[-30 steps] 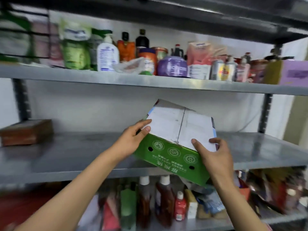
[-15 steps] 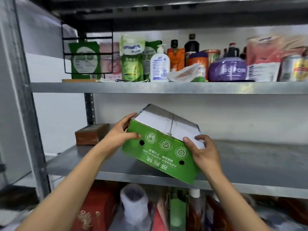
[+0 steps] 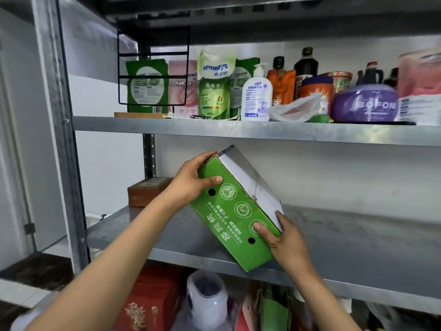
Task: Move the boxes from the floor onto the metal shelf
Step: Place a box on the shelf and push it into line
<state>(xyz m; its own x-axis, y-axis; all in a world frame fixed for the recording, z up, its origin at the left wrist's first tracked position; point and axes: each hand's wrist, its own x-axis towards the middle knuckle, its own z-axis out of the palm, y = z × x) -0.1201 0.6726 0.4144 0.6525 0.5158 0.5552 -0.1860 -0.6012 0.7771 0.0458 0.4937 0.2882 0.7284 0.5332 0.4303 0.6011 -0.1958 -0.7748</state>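
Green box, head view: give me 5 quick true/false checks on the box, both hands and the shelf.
1. Both hands hold the green box. True: the left hand grips its upper end, the right hand its lower end.
2. The box lies flat on the middle shelf. False: it is tilted, with the lower corner hanging past the shelf's front edge.
3. A brown box sits at the back left of that shelf. True.
4. The box's print reads right way up. False: the characters are upside down.
5. The white pump bottle stands on the same shelf as the brown box. False: it is one shelf higher.
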